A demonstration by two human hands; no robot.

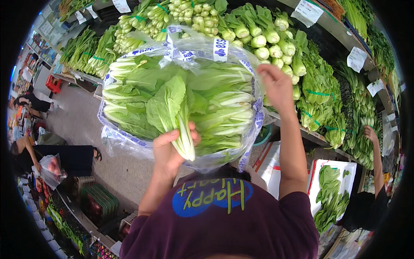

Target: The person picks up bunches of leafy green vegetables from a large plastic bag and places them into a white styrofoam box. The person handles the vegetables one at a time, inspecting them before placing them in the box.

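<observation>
My left hand [171, 145] holds one leafy green vegetable [181, 119] by its white stalks, tilted over a plastic-lined container. Leafy greens with white stalks [226, 106] fill the container in two rows, stalks outward. Clear plastic film [207, 55] with blue-printed tape is gathered round its rim. My right hand [276, 85] is raised beside the right edge of the container, its fingers curled and slightly blurred; whether it pinches anything cannot be told.
Bok choy [271, 48] and bundled greens [320, 90] are stacked on the display shelf beyond. A white foam box lid [347, 171] bears loose leaves at the right. One person's hand [370, 134] touches greens at the far right. Another person carries a plastic bag [51, 170] at the left.
</observation>
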